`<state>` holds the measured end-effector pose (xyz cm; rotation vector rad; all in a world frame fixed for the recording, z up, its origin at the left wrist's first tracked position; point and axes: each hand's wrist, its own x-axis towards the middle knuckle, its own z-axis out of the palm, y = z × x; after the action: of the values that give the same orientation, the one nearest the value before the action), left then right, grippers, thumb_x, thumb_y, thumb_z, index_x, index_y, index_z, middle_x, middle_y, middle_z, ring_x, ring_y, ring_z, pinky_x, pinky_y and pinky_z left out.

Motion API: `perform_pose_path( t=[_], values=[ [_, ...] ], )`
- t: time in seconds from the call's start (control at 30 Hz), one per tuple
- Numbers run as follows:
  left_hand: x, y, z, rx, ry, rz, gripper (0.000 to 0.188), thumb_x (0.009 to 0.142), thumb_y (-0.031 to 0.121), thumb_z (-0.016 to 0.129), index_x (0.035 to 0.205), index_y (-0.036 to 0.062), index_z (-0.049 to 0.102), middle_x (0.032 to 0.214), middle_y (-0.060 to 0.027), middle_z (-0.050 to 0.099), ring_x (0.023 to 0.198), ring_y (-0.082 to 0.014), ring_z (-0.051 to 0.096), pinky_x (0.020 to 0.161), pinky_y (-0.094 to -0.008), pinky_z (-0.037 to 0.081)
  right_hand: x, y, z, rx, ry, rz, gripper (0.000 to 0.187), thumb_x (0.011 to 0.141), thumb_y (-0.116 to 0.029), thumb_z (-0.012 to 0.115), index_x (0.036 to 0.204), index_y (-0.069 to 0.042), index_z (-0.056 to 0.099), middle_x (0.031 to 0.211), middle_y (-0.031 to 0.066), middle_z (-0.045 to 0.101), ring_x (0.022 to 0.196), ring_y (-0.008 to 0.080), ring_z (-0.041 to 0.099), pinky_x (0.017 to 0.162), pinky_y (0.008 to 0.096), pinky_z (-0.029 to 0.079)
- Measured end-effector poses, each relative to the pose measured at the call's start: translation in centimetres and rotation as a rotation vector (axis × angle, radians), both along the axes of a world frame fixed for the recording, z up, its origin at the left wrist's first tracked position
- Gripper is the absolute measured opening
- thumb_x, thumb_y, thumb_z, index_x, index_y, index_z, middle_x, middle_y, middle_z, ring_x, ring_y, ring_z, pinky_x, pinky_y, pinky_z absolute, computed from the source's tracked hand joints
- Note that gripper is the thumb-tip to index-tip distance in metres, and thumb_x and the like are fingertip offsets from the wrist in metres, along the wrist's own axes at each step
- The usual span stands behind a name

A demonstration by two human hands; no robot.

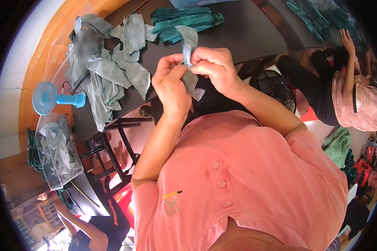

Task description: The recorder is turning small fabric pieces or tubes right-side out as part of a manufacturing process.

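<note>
Both my hands meet in front of my chest, over the near edge of the dark table. Between them is a narrow grey-green strip of fabric [187, 38], bunched at its middle. My left hand [171, 81] pinches it from one side with thumb and forefinger. From the other side my right hand [217, 69] pinches the same spot, its fingers curled. One end of the strip sticks up past my fingers, and the other end [192, 85] hangs below them. Exactly what lies between the fingertips is hidden.
Grey-green fabric pieces [109, 73] lie heaped on the table's left, with dark green folded pieces [186, 21] at the back. A small blue fan [46, 98] and a clear box of fabric [58, 150] stand left. Other people [356, 98] sit at the right and lower left.
</note>
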<state>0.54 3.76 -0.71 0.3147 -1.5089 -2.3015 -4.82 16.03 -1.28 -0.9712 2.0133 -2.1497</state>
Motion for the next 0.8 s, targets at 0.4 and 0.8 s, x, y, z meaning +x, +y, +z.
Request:
perform_pose_path(
  t=[0.4, 0.8],
  values=[
    [0.2, -0.3, 0.3, -0.559, 0.260, 0.028, 0.023, 0.079, -0.012, 0.049, 0.092, -0.0045, 0.066, 0.093, -0.0016, 0.058, 0.075, -0.0086, 0.051, 0.070, -0.0212, 0.042, 1.8, 0.9, -0.6, -0.042, -0.083, -0.012, 0.011, 0.077, -0.006, 0.064, 0.075, 0.002, 0.057, 0.060, 0.0051, 0.050, 0.057, 0.0103, 0.045, 0.052, 0.0267, 0.036],
    [0.6, -1.4, 0.0, -0.744, 0.148, 0.105, 0.027, 0.078, -0.015, 0.052, 0.095, 0.0001, 0.066, 0.088, -0.0009, 0.058, 0.075, -0.0090, 0.051, 0.068, -0.0236, 0.043, -0.1, -0.6, -1.0, 0.031, 0.282, -0.145, 0.007, 0.084, 0.001, 0.065, 0.089, -0.001, 0.060, 0.076, 0.0096, 0.063, 0.062, 0.0194, 0.061, 0.057, 0.0284, 0.047]
  ],
)
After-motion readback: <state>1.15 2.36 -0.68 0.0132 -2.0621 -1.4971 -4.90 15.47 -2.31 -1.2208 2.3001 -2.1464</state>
